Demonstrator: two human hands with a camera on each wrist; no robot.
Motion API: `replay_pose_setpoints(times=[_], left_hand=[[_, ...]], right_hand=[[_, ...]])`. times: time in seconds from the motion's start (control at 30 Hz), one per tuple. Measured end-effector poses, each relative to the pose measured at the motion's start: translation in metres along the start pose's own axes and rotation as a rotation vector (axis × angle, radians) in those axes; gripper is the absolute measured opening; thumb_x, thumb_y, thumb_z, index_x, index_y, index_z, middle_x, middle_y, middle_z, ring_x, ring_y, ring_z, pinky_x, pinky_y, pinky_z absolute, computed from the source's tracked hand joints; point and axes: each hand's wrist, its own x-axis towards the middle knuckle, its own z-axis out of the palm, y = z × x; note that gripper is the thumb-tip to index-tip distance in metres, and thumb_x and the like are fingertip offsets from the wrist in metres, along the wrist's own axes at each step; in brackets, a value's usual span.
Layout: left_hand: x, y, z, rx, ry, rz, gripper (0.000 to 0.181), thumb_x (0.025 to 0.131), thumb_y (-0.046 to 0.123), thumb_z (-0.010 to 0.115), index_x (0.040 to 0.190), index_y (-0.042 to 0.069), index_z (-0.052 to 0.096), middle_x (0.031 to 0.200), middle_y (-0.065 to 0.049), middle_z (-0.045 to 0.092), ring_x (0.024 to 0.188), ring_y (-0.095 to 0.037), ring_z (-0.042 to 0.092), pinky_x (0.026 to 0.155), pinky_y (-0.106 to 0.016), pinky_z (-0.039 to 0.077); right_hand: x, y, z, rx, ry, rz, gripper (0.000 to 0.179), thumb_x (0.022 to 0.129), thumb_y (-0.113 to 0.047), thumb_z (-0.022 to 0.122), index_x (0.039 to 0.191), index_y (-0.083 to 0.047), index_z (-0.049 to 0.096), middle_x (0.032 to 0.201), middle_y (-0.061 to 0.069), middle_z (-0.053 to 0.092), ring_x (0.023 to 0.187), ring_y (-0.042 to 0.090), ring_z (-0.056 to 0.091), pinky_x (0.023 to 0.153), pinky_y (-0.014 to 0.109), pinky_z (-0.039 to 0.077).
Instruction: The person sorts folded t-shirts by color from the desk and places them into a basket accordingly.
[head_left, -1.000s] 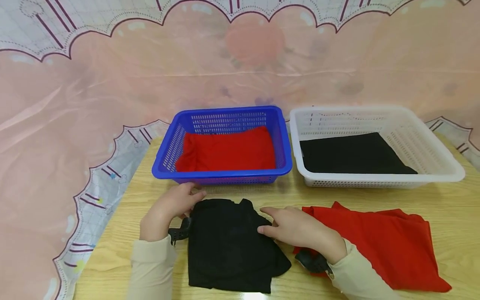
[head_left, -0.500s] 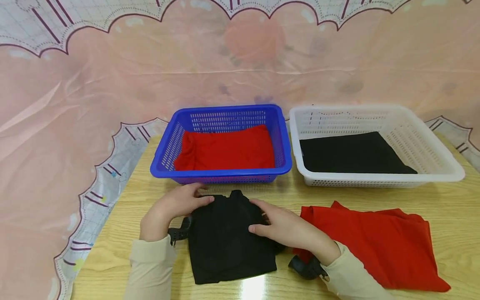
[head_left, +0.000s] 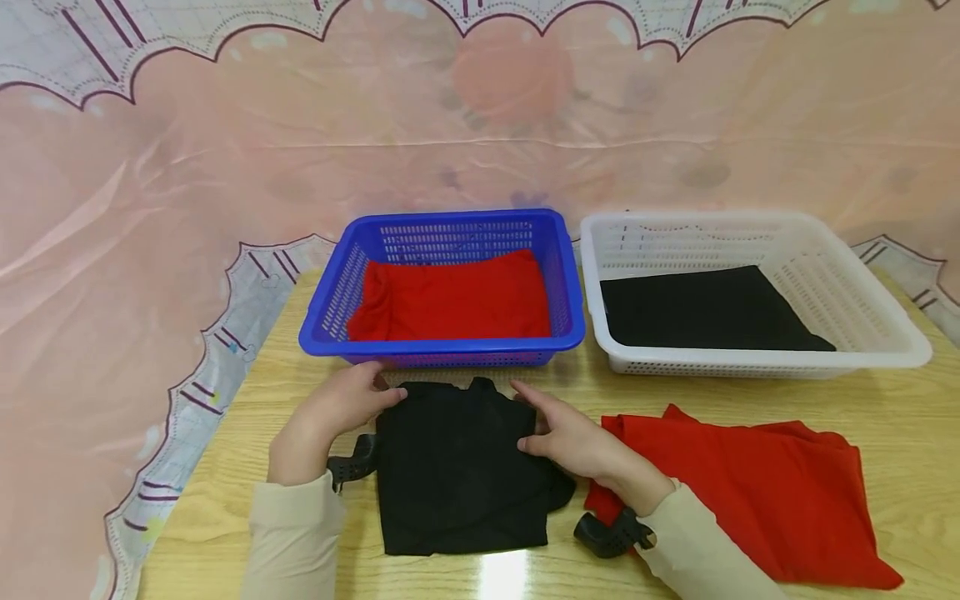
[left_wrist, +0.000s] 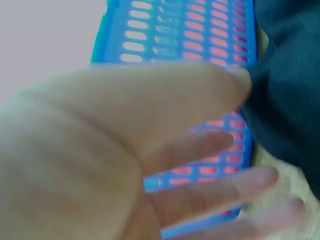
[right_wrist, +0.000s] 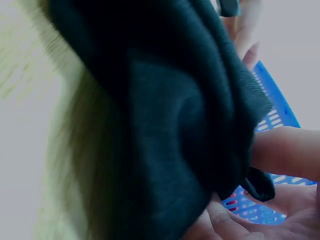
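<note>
A folded black garment [head_left: 465,467] lies on the table between the hands, with a raised fold at its far edge and a flap out to the right. My left hand [head_left: 341,408] is at its far left corner; the thumb tip touches the cloth [left_wrist: 295,90] while the fingers [left_wrist: 215,195] stretch out beside it. At the right edge, my right hand [head_left: 573,433] has its thumb against the cloth and its index finger extended toward the far side. In the right wrist view, other fingers [right_wrist: 220,222] tuck beneath the bunched cloth [right_wrist: 165,125], their tips hidden.
Behind the garment stands a blue basket [head_left: 442,346] holding red cloth [head_left: 457,300]. To its right is a white basket [head_left: 765,358] with black cloth [head_left: 697,308] inside. A folded red cloth [head_left: 757,492] lies on the wooden table [head_left: 210,508], partly under the right forearm.
The garment has shifted slightly toward the baskets, and its near edge now lies straighter. Both hands first moved inward over it, then drew slightly apart.
</note>
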Motion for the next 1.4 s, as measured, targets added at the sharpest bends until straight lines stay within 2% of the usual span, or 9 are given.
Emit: replay_pose_setpoints(times=[0.13, 0.27, 0.37, 0.63, 0.77, 0.87, 1.1, 1.2, 1.4], left_hand=[[-0.004, -0.003, -0.001, -0.021, -0.050, -0.106, 0.046, 0.088, 0.030, 0.054, 0.124, 0.002, 0.045, 0.077, -0.011, 0.056, 0.054, -0.019, 0.051, 0.049, -0.032, 0.045], [-0.003, -0.003, 0.002, -0.052, -0.085, -0.111, 0.033, 0.089, 0.031, 0.052, 0.110, 0.006, 0.051, 0.067, -0.009, 0.053, 0.050, -0.019, 0.050, 0.044, -0.032, 0.045], [0.000, -0.001, 0.005, -0.078, -0.096, -0.077, 0.031, 0.089, 0.032, 0.051, 0.108, 0.007, 0.053, 0.070, -0.008, 0.055, 0.051, -0.019, 0.053, 0.045, -0.032, 0.046], [0.005, -0.001, 0.008, -0.235, -0.159, -0.005, 0.060, 0.085, 0.039, 0.057, 0.135, 0.014, 0.035, 0.073, -0.010, 0.049, 0.050, -0.022, 0.054, 0.050, -0.033, 0.048], [0.006, -0.004, 0.008, -0.392, -0.176, -0.004, 0.064, 0.085, 0.035, 0.058, 0.137, 0.011, 0.030, 0.076, -0.010, 0.056, 0.053, -0.025, 0.059, 0.052, -0.035, 0.051], [0.006, -0.007, 0.008, -0.435, -0.189, -0.007, 0.063, 0.087, 0.033, 0.056, 0.138, 0.010, 0.026, 0.070, -0.014, 0.060, 0.051, -0.027, 0.060, 0.048, -0.033, 0.049], [0.005, -0.012, 0.011, -0.349, -0.228, -0.006, 0.047, 0.087, 0.037, 0.055, 0.122, 0.007, 0.047, 0.054, -0.013, 0.058, 0.047, -0.026, 0.059, 0.041, -0.028, 0.040], [0.006, -0.015, 0.012, -0.336, -0.228, -0.027, 0.040, 0.085, 0.036, 0.058, 0.110, 0.006, 0.053, 0.057, -0.011, 0.060, 0.050, -0.024, 0.060, 0.044, -0.028, 0.042], [0.010, -0.018, 0.014, -0.303, -0.198, -0.028, 0.058, 0.081, 0.034, 0.063, 0.125, 0.000, 0.046, 0.063, -0.006, 0.054, 0.050, -0.020, 0.057, 0.050, -0.030, 0.047]], right_hand=[[0.001, 0.000, 0.001, -0.050, 0.002, 0.009, 0.070, 0.081, -0.006, 0.062, 0.141, -0.011, 0.027, 0.099, 0.010, 0.053, 0.066, 0.018, 0.042, 0.059, 0.028, 0.037], [0.000, 0.000, 0.001, -0.007, -0.059, 0.043, 0.064, 0.084, -0.011, 0.060, 0.139, -0.013, 0.030, 0.105, 0.009, 0.056, 0.093, 0.019, 0.052, 0.082, 0.035, 0.043], [-0.001, 0.001, 0.001, 0.029, -0.110, 0.044, 0.061, 0.085, -0.014, 0.058, 0.139, -0.013, 0.030, 0.133, 0.004, 0.042, 0.119, 0.019, 0.040, 0.100, 0.041, 0.030], [-0.003, 0.001, 0.003, 0.086, -0.083, 0.054, 0.055, 0.085, -0.022, 0.060, 0.134, -0.009, 0.038, 0.128, 0.003, 0.047, 0.119, 0.020, 0.041, 0.100, 0.042, 0.030], [-0.002, 0.002, 0.001, 0.206, -0.076, 0.074, 0.052, 0.087, -0.022, 0.057, 0.134, -0.010, 0.038, 0.128, 0.004, 0.046, 0.117, 0.020, 0.041, 0.098, 0.041, 0.032], [-0.001, 0.004, -0.002, 0.426, -0.105, 0.116, 0.050, 0.089, -0.018, 0.053, 0.135, -0.011, 0.034, 0.126, 0.008, 0.047, 0.110, 0.022, 0.048, 0.092, 0.040, 0.040], [0.002, 0.012, -0.004, 0.871, -0.180, 0.161, 0.051, 0.089, -0.006, 0.047, 0.137, -0.007, 0.028, 0.123, 0.010, 0.049, 0.105, 0.022, 0.053, 0.089, 0.040, 0.042], [0.002, 0.012, -0.004, 0.895, -0.195, 0.157, 0.053, 0.090, -0.007, 0.048, 0.138, -0.007, 0.026, 0.127, 0.011, 0.045, 0.109, 0.022, 0.050, 0.091, 0.041, 0.041], [0.003, 0.010, -0.004, 0.793, -0.233, 0.150, 0.052, 0.090, -0.014, 0.051, 0.137, -0.004, 0.030, 0.128, 0.012, 0.046, 0.110, 0.023, 0.050, 0.090, 0.041, 0.041]])
